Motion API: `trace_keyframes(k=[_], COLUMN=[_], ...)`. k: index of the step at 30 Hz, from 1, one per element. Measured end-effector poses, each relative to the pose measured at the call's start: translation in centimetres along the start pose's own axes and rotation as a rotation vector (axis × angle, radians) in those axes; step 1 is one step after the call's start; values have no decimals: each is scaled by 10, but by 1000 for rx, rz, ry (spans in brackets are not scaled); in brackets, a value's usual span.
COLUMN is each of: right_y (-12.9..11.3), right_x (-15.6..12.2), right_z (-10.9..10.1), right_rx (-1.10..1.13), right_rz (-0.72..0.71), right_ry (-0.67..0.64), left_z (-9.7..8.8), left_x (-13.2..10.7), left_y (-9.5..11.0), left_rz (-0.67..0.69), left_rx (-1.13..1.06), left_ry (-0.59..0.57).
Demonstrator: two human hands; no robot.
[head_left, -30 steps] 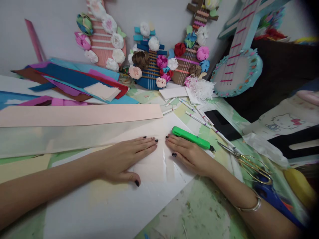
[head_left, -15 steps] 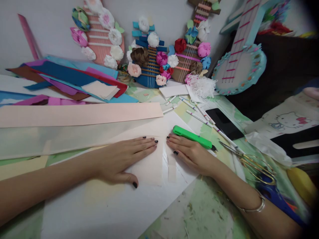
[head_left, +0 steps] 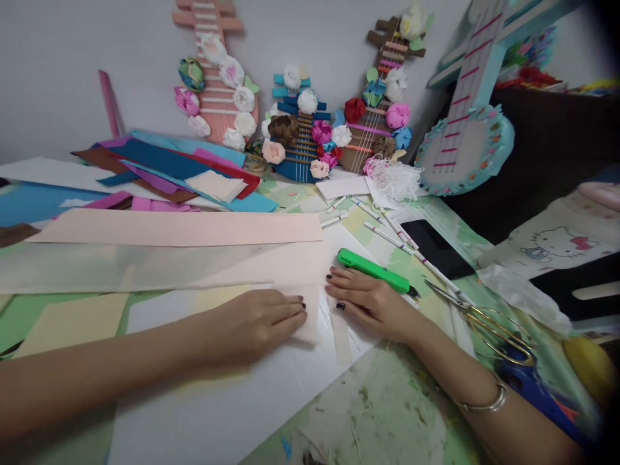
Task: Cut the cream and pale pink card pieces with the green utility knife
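Note:
My left hand (head_left: 264,323) is closed on a pale pink sheet of paper (head_left: 310,323), fingers bent and thumb hidden beneath. My right hand (head_left: 372,300) lies flat with fingers stretched out. Under its fingertips is a narrow pale pink paper strip (head_left: 342,339), apart from the larger sheet. Both papers rest on a white board (head_left: 194,413). A green utility knife (head_left: 372,270) lies just beyond my right hand, touching or very near its knuckles.
Gold-handled scissors (head_left: 494,323), a black phone (head_left: 436,245) and several white paper sticks (head_left: 387,237) lie to the right. Coloured paper sheets (head_left: 169,168) are piled at the back left. Flower-decorated paper instruments (head_left: 300,139) stand along the wall.
My left hand has gone from lying flat to bent fingers gripping the pale pink sheet, and sits slightly lower. My right hand stays flat on the strip. The camera view has shifted a little.

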State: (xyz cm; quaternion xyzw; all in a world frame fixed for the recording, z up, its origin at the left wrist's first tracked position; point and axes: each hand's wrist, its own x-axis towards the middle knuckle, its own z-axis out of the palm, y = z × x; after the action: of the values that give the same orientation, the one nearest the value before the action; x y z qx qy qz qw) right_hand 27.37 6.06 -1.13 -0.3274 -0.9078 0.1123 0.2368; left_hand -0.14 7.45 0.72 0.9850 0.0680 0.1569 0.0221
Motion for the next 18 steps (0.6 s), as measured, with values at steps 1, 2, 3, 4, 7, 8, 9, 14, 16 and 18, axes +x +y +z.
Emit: trace_keyframes(k=[1, 2, 3, 4, 7, 8, 9, 14, 16, 18], right_y=[0, 0, 0, 0, 0, 0, 0, -1, -1, -1], right_x=[0, 0, 0, -1, -1, -1, -1, -2, -2, -2], right_z=[0, 0, 0, 0, -1, -1, -1, -1, -1, -1], right_rx=[6, 11, 15, 17, 14, 11, 7, -24, -32, -33], right_rz=[-4, -7, -11, -15, -25, -23, -19, -1, 1, -2], right_ry=[5, 8, 10, 11, 7, 3, -2, -32, -32, -37], left_z=[0, -1, -3, -5, -17, -20, -24, -22, -16, -10], left_x=[1, 3, 6, 9, 23, 29, 35, 53, 54, 53], left_y=[-4, -8, -13, -18, -38, -46, -55, -99, -112, -120], left_rz=[-42, -91, -151, -201, -438, -527, -601, -710, -744, -768], left_rx=[-39, -90, -149, -213, -377, -416, -449, -553, -541, -548], left_ry=[11, 30, 50, 84, 137, 160, 185, 69, 49, 33])
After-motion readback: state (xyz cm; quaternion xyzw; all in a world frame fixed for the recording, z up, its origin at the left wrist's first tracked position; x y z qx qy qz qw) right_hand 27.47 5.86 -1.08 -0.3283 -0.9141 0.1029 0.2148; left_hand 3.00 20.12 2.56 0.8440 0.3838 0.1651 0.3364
